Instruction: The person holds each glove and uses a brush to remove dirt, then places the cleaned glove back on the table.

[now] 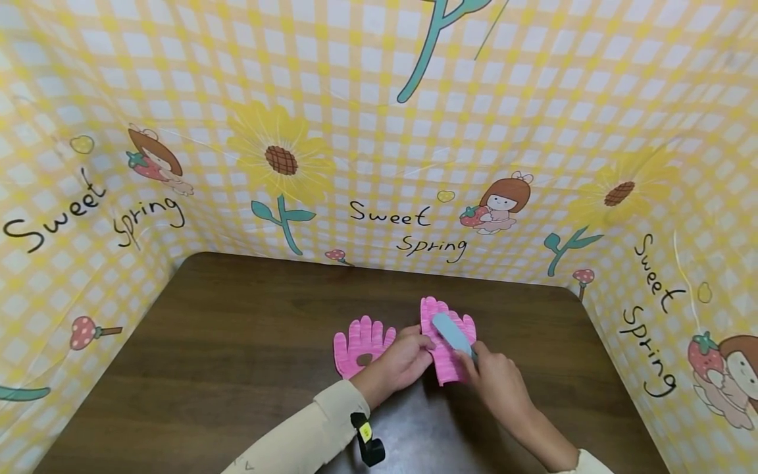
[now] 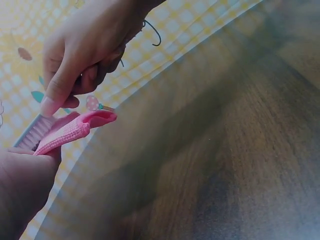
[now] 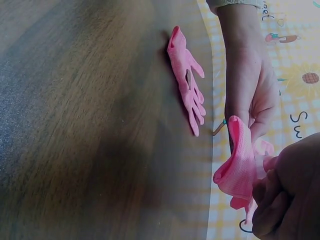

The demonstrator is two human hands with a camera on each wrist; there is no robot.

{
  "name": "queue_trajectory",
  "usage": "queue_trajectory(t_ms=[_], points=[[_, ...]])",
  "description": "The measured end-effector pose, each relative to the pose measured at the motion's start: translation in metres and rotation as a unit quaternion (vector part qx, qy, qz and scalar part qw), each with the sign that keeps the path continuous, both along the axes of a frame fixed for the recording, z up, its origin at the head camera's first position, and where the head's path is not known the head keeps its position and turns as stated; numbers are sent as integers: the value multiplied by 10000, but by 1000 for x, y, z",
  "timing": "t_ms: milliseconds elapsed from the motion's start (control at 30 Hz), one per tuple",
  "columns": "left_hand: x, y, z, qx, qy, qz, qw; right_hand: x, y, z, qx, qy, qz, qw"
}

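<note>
My left hand (image 1: 405,359) grips a pink knit glove (image 1: 443,365) by its side edge, holding it up off the table. In my right hand (image 1: 500,382) is a light blue brush (image 1: 451,332), its handle end inside my curled fingers. Its pale bristles (image 2: 36,132), seen in the left wrist view, press against the glove's face. A second pink glove (image 1: 355,339) lies on the table left of my left hand, fingers pointing away, with a brown round spot (image 1: 364,360) on it. My left forearm partly covers that glove in the head view.
The dark brown wooden table (image 1: 249,329) has rounded far corners. A yellow checked cloth (image 1: 379,164) with printed flowers and lettering stands as a wall behind it and on both sides. A black strap (image 1: 368,441) with a yellow label is on my left sleeve.
</note>
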State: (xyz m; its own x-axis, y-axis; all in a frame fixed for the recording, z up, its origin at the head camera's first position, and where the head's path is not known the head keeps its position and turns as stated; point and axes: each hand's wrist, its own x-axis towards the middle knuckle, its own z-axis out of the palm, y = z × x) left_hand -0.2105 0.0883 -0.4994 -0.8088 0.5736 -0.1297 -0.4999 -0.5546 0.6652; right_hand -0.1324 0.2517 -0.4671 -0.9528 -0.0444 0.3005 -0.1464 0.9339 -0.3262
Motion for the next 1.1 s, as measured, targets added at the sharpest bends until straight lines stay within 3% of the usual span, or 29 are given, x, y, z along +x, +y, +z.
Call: queue_trajectory(t_ms=[333,967,1100], points=[[1,0,0,29,-265,151,9995,4,3,-2,35,-18,-282,9996],[4,-5,-6,-25,-178,104,9998,1,22,7,-319,-405,-730,9960],[6,-5,-6,-51,-78,17,10000,2,12,10,-426,-526,-556,9962]])
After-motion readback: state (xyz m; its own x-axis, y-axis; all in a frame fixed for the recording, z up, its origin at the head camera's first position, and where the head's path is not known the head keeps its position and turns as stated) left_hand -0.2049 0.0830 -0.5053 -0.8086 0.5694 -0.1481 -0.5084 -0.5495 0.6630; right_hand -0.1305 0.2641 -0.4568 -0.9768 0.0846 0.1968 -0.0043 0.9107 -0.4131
